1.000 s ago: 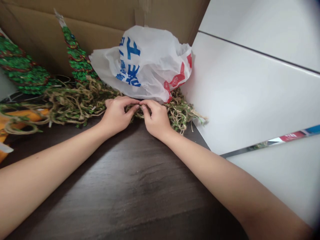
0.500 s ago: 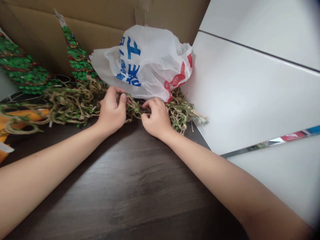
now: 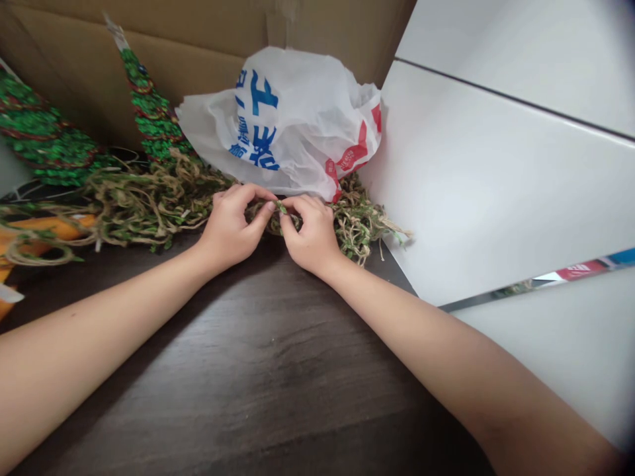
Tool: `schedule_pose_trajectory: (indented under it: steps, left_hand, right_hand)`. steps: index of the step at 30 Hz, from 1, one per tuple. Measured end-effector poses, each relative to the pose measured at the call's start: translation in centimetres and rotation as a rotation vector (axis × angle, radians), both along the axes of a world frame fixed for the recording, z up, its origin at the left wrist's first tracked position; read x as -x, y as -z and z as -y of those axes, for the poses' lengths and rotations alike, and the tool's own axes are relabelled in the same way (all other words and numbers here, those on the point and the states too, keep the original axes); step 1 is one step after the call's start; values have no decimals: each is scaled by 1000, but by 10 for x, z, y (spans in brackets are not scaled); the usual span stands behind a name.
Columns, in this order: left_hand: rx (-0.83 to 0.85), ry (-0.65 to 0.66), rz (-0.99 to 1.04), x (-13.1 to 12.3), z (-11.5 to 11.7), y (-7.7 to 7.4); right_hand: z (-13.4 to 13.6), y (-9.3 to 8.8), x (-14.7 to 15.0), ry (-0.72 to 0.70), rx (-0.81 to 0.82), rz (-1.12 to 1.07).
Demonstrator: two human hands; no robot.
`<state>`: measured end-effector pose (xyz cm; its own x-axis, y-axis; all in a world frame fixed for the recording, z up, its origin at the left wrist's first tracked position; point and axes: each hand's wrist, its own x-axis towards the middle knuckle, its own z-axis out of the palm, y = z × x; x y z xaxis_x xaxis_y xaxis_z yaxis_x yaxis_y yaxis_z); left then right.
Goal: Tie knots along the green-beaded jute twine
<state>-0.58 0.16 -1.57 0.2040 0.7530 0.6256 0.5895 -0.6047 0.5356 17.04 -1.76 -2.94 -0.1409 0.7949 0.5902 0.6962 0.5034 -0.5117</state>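
A tangled twine garland (image 3: 149,198) with small green leaves runs along the back of the dark wooden surface. My left hand (image 3: 238,218) is closed, thumb and forefinger pinching a leafy strand of it. Close against it on the right, my right hand (image 3: 310,228) pinches the same stretch of garland, and the fingertips of both hands nearly meet. More garland spreads out past my right hand, its loose ends reaching the white tiles. Both palms hide part of the strand.
Behind my hands lies a white plastic bag (image 3: 307,119) with blue and red print, against a cardboard box (image 3: 198,33). Two green tinsel trees (image 3: 153,112) stand at the left, near an orange item (image 3: 59,228). White tiles (image 3: 496,178) border the dark wooden surface (image 3: 258,370) on the right.
My left hand has shifted right and slightly down along the garland, and its fingertips are now beside those of my right hand. The right hand's thumb and forefinger have closed together.
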Motion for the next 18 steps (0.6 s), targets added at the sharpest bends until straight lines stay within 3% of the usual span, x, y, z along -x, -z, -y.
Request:
schedule_pose_trajectory:
  steps: [7,18]
  left_hand:
    - [-1,56,62,0,4,-2]
    - [-14,49,-6,-1,5,-3]
  right_hand:
    - [1,0,-1,33,-10,-11]
    - [3,-2,1,71,6,6]
